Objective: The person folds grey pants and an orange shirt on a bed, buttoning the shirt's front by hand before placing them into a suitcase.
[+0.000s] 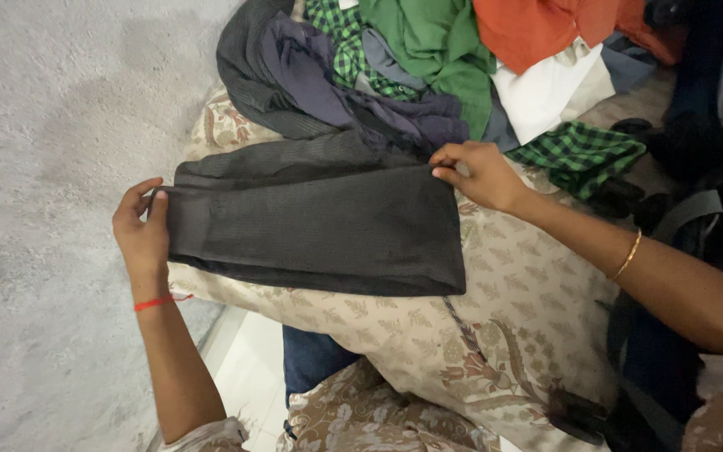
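- Two bare hands are seen stretched across a dark grey ribbed knit garment (pixel 320 222), one at each end.
- At the left, the left hand (pixel 141 230) is held upright with a red thread at the wrist; its fingers are curled around the garment's left edge, which is gripped.
- Between the hands, the folded garment is laid flat on a beige floral-patterned cushion (pixel 462 335).
- At the right, the right hand (pixel 474 174), with a gold bangle on its forearm, is pinched closed on the garment's upper right corner.
- Behind that hand, a heap of mixed coloured clothes (pixel 437 59) is piled.
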